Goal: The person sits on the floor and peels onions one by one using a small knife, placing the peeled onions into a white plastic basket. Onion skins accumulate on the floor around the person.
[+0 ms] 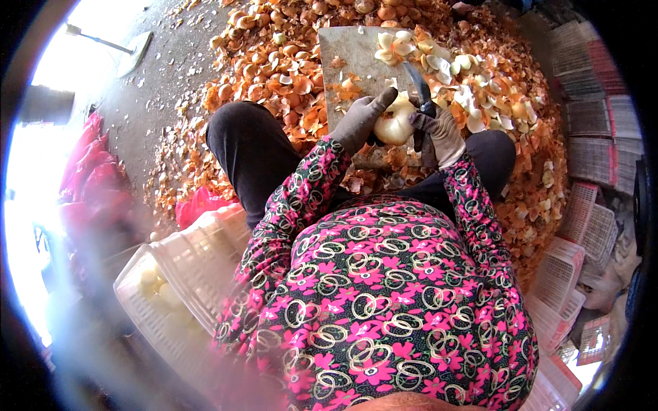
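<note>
A pale peeled onion (395, 122) is gripped in my gloved left hand (359, 122), its thumb up along the onion's top left. My gloved right hand (439, 131) is closed on a knife (419, 83), whose blade points up and away. The right fingers are close against the onion's right side. Both hands are over a worn board (340, 51), with loose skin on its left part. Pale cut onion layers (393, 46) lie at the board's far end.
Onions with brown skins (290, 51) and loose peelings (538, 198) spread around the board. At my left stands a white plastic basket (205, 250) holding pale onions. Stacked crates (581, 116) line the right; pink bags (96, 168) lie far left. A blur covers the lower left.
</note>
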`<action>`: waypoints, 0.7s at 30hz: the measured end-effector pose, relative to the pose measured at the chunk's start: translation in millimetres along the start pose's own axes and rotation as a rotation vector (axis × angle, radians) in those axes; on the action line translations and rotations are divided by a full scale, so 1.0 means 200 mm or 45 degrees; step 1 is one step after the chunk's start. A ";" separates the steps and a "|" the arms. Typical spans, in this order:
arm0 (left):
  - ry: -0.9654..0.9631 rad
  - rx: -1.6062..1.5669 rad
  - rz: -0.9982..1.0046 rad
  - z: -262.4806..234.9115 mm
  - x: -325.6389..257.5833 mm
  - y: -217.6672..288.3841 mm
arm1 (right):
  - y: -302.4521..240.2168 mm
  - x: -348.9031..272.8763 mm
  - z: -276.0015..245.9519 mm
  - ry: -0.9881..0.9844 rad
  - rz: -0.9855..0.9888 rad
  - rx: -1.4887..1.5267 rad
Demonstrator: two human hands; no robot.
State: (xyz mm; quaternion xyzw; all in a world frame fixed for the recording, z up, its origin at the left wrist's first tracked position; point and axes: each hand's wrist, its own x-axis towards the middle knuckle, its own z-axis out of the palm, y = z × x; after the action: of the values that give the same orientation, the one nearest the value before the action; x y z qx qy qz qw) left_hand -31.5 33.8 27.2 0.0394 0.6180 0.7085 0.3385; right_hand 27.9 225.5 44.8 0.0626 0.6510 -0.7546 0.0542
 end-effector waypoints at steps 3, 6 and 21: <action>0.176 0.021 0.141 -0.01 0.07 -0.14 | 0.10 0.01 -0.01 0.108 0.068 0.094; 0.203 0.032 0.289 0.01 0.09 -0.21 | 0.13 0.01 0.04 0.249 0.194 0.055; 0.245 0.494 0.176 -0.26 0.21 -0.46 | 0.71 0.23 0.07 0.274 0.407 -0.153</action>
State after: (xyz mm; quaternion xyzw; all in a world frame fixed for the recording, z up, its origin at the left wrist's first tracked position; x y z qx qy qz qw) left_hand -48.5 11.4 -83.2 0.0781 0.7679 0.5985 0.2146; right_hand 5.3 191.7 -99.0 0.2421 0.6787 -0.6851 0.1071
